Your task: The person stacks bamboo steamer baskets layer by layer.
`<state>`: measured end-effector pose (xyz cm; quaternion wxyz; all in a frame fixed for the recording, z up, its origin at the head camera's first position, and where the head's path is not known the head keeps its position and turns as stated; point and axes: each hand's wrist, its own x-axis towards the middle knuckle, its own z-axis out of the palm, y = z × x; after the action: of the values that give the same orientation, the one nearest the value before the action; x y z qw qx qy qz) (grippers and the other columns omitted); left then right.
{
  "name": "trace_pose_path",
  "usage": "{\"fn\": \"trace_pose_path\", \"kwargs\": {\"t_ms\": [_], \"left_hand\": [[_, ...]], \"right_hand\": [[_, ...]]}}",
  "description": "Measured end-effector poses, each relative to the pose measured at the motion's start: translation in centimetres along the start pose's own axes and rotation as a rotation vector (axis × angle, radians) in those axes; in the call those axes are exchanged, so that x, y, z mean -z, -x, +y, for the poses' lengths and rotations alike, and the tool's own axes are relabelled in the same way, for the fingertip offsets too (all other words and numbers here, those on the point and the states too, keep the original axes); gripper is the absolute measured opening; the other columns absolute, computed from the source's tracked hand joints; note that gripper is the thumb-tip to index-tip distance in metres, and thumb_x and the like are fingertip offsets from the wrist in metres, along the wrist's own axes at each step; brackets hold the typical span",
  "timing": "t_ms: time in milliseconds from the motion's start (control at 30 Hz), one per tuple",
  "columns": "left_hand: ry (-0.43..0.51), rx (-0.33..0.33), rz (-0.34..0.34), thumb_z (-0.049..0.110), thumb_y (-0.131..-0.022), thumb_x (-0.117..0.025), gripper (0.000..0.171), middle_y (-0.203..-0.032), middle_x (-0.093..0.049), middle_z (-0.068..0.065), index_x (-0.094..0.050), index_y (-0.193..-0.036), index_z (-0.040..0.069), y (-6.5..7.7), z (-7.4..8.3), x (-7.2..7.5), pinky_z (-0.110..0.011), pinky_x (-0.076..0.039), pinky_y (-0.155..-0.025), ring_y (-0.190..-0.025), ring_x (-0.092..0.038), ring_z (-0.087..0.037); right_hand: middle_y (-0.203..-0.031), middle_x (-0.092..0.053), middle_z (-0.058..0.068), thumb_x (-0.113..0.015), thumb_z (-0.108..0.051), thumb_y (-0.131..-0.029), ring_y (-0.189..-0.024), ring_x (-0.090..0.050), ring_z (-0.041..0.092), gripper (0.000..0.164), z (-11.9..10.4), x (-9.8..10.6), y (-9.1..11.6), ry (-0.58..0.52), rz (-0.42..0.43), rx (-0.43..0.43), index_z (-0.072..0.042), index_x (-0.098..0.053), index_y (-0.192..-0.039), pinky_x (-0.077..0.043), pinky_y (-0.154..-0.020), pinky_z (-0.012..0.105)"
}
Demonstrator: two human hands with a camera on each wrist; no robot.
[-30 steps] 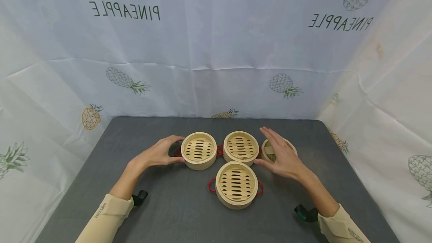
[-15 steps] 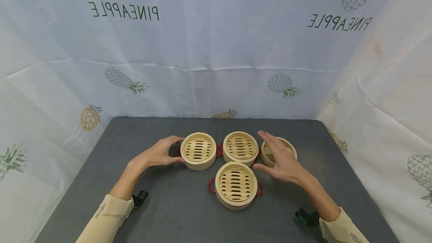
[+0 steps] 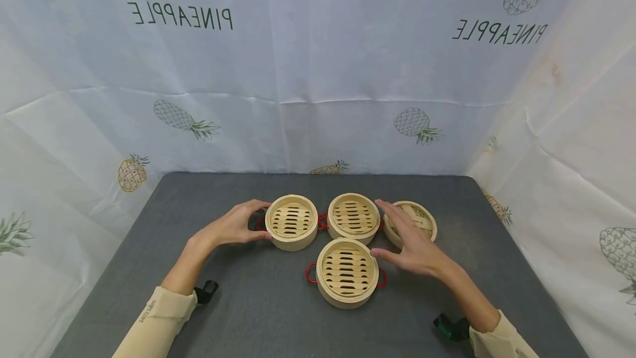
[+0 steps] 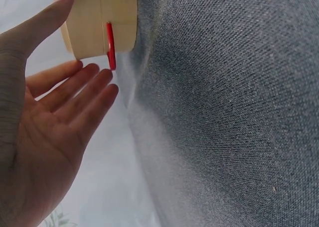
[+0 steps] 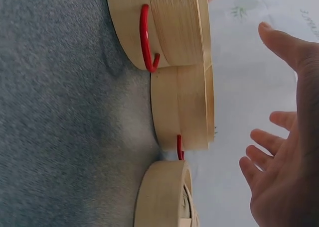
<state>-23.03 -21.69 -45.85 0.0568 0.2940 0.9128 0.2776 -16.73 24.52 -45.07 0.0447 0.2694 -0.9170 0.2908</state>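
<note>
Three round bamboo steamers with slatted bottoms and red handles sit on the table. My left hand (image 3: 231,225) is at the side of the left steamer (image 3: 292,221); in the left wrist view, its thumb (image 4: 60,0) touches the wall and its fingers are loosely extended by the red handle (image 4: 110,45). The middle steamer (image 3: 354,216) stands at the back, and the front steamer (image 3: 347,268) sits nearest me. My right hand (image 3: 414,247) hovers with spread fingers right of these two, apart from them in the right wrist view. It partly covers a round woven bamboo lid (image 3: 419,215).
The dark grey table (image 3: 258,314) ends at a white pineapple-print cloth (image 3: 308,131) behind and at both sides. A black strap piece (image 3: 452,327) hangs at the right wrist, another black strap piece (image 3: 206,291) at the left.
My right hand has moved a little toward me and left, uncovering more of the woven lid. The left hand and the steamers have stayed in place.
</note>
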Motion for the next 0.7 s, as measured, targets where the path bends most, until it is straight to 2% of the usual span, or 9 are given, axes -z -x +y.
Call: {"fn": "trace_pose_path", "kwargs": {"t_ms": [333,567,700], "left_hand": [[0.044,-0.002,-0.003,0.033,-0.092,-0.089,0.08,-0.142,-0.067,-0.025,-0.054,-0.152,-0.008,0.0,-0.1,-0.2,-0.057,-0.061,-0.102,-0.123,-0.072,-0.039],[0.07,0.0,-0.015,0.032,-0.093,-0.088,0.08,-0.142,-0.067,-0.027,-0.054,-0.152,-0.009,-0.1,-0.1,-0.1,-0.054,-0.064,-0.098,-0.119,-0.074,-0.039],[0.068,0.008,-0.018,0.031,-0.092,-0.089,0.079,-0.141,-0.067,-0.027,-0.055,-0.151,-0.009,-0.2,0.0,0.1,-0.053,-0.064,-0.098,-0.118,-0.075,-0.04]], "right_hand": [[-0.176,-0.036,0.016,-0.085,-0.047,-0.09,-0.16,-0.036,0.05,0.103,-0.4,-0.8,1.0,-0.073,-0.033,-0.041,-0.02,-0.029,-0.173,-0.036,-0.114,0.084],[-0.173,-0.042,0.013,-0.088,-0.042,-0.089,-0.16,-0.037,0.048,0.1,-1.1,-0.9,1.7,-0.122,-0.026,-0.007,-0.027,-0.033,-0.171,-0.037,-0.118,0.08],[-0.172,-0.044,0.009,-0.09,-0.037,-0.089,-0.16,-0.039,0.045,0.1,-1.3,-1.3,2.1,-0.156,-0.029,0.018,-0.025,-0.034,-0.171,-0.04,-0.118,0.076]]}}
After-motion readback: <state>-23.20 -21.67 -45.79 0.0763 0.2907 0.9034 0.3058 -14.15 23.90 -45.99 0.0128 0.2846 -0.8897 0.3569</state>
